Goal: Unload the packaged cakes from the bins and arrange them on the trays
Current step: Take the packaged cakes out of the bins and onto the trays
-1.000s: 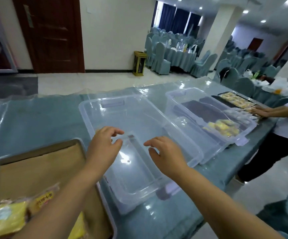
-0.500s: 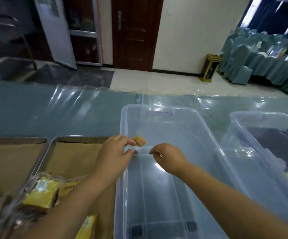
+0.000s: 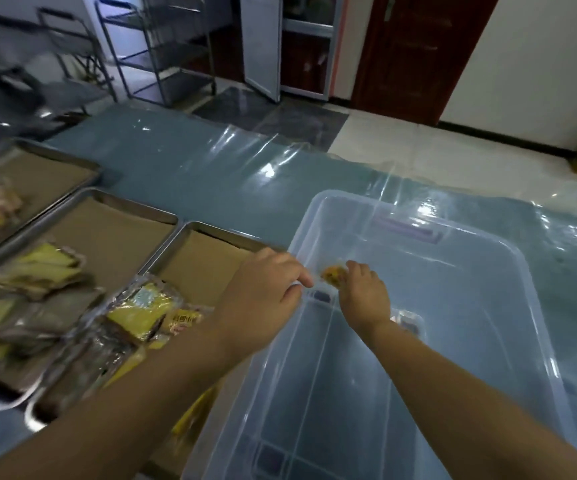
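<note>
Shifted toward 3 o'clock, the orange piece (image 3: 331, 273), likely light and crushable, sat edge-pinched by your right hand (image 3: 365, 296); your left hand (image 3: 263, 289) grip was unclear.

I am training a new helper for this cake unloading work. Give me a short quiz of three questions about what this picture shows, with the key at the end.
1. Multiple choice: seen from the wearer, on which side of the clear bin do the metal trays lie? A) left B) right C) inside it
2. True or false: the clear bin is filled up to its rim.
3. Fill the gap: the metal trays are lined with ____ paper.

Key: 1) A. 2) False, it is almost empty. 3) brown.
</note>
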A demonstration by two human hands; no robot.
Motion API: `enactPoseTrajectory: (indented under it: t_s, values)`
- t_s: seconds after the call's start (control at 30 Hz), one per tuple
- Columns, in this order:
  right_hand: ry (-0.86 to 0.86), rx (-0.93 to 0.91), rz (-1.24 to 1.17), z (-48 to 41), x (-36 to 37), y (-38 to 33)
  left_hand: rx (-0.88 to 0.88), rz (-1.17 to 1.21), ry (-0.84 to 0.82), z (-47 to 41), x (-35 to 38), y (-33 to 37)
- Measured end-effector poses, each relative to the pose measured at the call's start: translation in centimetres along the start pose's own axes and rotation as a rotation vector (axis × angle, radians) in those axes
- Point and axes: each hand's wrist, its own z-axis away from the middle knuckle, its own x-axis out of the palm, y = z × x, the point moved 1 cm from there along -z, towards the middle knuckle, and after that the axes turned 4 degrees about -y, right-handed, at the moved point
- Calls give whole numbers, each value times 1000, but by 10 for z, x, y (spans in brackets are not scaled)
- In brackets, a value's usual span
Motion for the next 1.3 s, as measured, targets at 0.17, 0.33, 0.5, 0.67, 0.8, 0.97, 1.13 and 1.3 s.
enactPoseTrajectory:
  t_s: [0.17,0.33,0.5,0.67,0.8,0.97,1.13,1.3]
  values:
    - [-20,-2,53,-11,24,1,23,-6,-11,2,-1,2]
    - [6,-59,92,-6,25,6,12,-19,3,3,-3,5]
    - [23,-37,-61,8,4,0,-4,-12,34,6,-6,10]
    - [131,27,-235,35,-33,-12,-53,4,50,14,-11,10]
    - [226,-5,-312,59,-64,-35,-89,124,-28,18,-20,8]
    - [426,-88,-439,100,-98,-89,-131,266,1,31,-43,-7]
    - [560,-211,-451,132,-113,-178,-130,447,71,64,-85,-42]
    - [481,-344,-382,144,-85,-280,-149,708,202,109,-144,-100]
